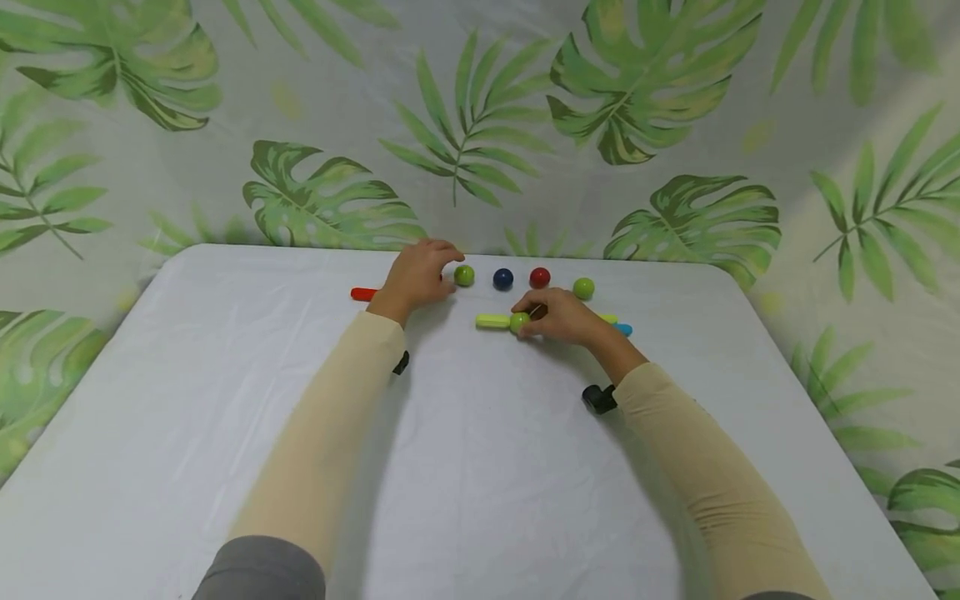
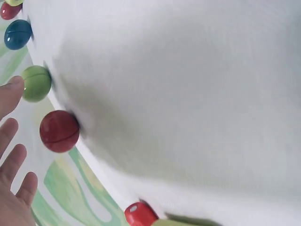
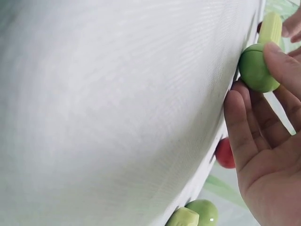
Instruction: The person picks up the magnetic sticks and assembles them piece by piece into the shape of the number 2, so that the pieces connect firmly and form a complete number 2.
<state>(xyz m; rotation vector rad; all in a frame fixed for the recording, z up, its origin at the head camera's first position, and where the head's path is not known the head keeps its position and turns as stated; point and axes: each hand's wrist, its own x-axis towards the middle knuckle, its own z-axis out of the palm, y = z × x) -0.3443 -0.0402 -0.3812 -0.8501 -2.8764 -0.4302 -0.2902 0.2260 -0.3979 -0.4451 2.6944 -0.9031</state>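
My left hand (image 1: 420, 275) is over the back of the table, fingers spread, beside a green ball (image 1: 464, 275). In the left wrist view one fingertip overlaps that ball's edge, and a red ball (image 2: 59, 131) sits close to the fingers. My right hand (image 1: 562, 317) pinches another green ball (image 3: 256, 68) between thumb and fingers. A yellow-green ridged handle (image 1: 492, 322) lies end-on against this ball, pointing left. The right palm faces its wrist camera, with the lower fingers fairly straight.
A dark blue ball (image 1: 503, 279), a red ball (image 1: 540, 277) and a green ball (image 1: 583, 288) continue the row along the back edge. A red stick (image 1: 363, 294) lies left of my left hand. The blue tip (image 1: 624, 330) of a stick shows behind the right wrist.
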